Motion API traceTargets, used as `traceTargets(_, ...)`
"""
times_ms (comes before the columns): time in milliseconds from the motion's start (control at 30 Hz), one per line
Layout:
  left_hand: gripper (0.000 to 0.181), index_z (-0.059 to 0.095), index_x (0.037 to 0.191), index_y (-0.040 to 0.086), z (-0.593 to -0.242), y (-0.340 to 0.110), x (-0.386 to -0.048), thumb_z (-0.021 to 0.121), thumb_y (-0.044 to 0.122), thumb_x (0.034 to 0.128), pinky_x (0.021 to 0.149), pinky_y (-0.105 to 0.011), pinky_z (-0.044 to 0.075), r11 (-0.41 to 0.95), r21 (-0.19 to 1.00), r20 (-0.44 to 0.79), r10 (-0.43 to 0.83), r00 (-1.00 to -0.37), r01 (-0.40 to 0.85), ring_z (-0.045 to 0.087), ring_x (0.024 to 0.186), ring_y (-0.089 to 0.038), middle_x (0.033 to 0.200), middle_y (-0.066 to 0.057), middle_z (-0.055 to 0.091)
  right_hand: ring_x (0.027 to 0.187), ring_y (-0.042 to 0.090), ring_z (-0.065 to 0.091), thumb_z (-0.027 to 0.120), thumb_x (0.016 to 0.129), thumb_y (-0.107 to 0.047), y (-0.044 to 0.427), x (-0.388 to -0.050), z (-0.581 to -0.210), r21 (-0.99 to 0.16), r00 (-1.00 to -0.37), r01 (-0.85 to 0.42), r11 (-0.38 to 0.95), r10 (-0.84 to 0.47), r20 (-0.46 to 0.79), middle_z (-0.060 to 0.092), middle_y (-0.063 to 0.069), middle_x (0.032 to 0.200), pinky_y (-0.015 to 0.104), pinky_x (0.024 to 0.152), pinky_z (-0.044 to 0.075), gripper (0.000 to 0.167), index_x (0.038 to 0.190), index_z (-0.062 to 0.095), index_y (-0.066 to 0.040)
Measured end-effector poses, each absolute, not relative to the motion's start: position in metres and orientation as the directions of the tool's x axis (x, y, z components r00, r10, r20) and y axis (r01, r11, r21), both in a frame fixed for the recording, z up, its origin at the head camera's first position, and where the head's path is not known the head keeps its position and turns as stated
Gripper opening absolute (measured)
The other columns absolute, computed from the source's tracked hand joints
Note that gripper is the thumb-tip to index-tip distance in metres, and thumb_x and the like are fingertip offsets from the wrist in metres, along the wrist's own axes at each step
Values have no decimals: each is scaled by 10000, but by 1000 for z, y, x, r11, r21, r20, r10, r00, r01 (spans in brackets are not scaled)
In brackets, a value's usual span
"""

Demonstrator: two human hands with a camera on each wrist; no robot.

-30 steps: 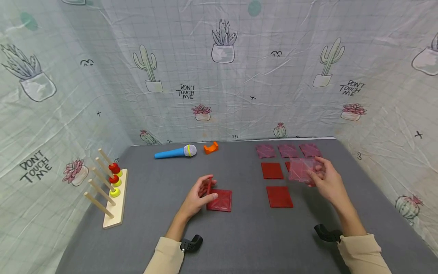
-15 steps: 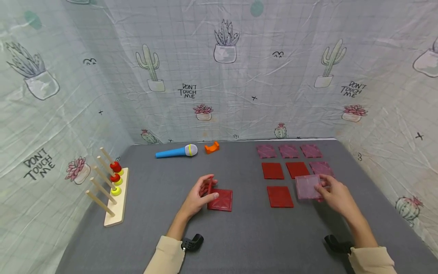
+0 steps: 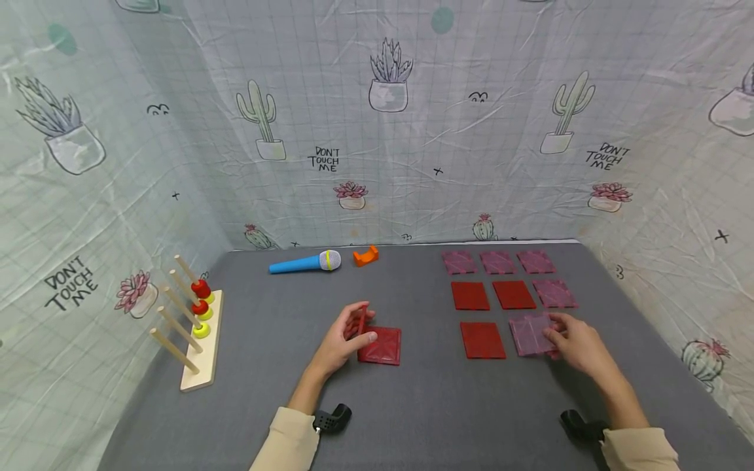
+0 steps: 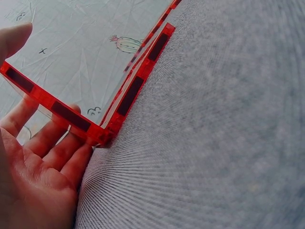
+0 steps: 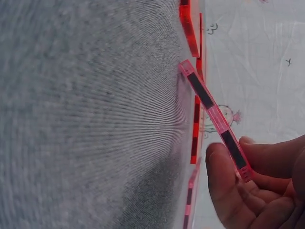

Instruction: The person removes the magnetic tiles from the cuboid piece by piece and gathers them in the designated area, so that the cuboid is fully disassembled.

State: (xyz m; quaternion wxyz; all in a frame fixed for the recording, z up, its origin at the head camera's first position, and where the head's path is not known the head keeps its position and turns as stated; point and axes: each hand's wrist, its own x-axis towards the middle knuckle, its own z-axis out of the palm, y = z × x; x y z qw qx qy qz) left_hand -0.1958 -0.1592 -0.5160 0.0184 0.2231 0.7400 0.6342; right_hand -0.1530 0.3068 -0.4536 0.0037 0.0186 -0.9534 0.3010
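Note:
My right hand (image 3: pixel 580 343) pinches a translucent pink magnetic tile (image 3: pixel 529 335) by its right edge, between thumb and fingers. In the right wrist view that pink tile (image 5: pixel 214 114) is tilted, its far edge low at the table and its near edge raised in the fingers. A red magnetic tile (image 3: pixel 483 340) lies flat just left of it. My left hand (image 3: pixel 341 337) holds an upright red tile (image 4: pixel 52 105), fingers behind it and thumb on the other side. The upright tile meets the edge of a flat red tile (image 3: pixel 383 345) on the table.
Behind the right hand, red tiles (image 3: pixel 514 295) and pink tiles (image 3: pixel 497 262) lie in rows. A blue toy microphone (image 3: pixel 306 263) and an orange piece (image 3: pixel 366 256) lie at the back. A wooden peg board (image 3: pixel 206 366) with red and yellow beads stands left. Patterned cloth surrounds the grey table.
My right hand has brought the pink tile nearer and lower, from over the middle row to beside the front red tile. The left hand stays with its red tiles.

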Motion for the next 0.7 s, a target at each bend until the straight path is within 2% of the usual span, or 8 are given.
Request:
traceTargets(100,651,395,1480,18,-516,-158,-196,675,196,921,1039,-152,401,91,947,257,352,-900,307,517,1316,-376,1401,-192,571,661,188,692,618,971,-136,308,-155,-455,-555,-999,-14,831,-29,-17,638,340,1054,336,592,539,534,1343,432,200)
traceTargets(200,653,392,1481,19,-517,-158,-196,672,204,921,1040,-156,403,90,949,254,353,-901,303,516,1315,-376,1404,-187,570,827,334,694,672,950,-269,310,-157,-456,-508,-999,8,861,-19,-49,632,360,1101,460,710,557,662,1354,427,195)
traceTargets(300,658,389,1484,24,-517,-157,-196,669,216,920,1043,-160,404,91,950,249,354,-901,298,514,1318,-368,1410,-177,567,1026,493,616,700,922,-386,311,-158,-457,-462,-997,27,886,-10,-76,591,401,1181,582,835,510,780,1359,422,198)
traceTargets(367,657,389,1483,22,-518,-157,-196,669,216,921,1044,-164,406,89,949,252,354,-900,301,515,1318,-365,1410,-177,567,1109,542,565,704,914,-419,312,-159,-459,-451,-996,38,892,-4,-92,567,418,1220,620,878,482,813,1354,424,204)
traceTargets(700,619,408,1466,-7,-518,-160,-196,655,148,920,1033,-194,445,76,944,281,329,-901,322,521,1313,-397,1412,-238,541,1068,530,574,724,899,-387,310,-163,-462,-424,-995,25,905,-20,-102,613,379,1130,617,872,480,737,1254,502,221)
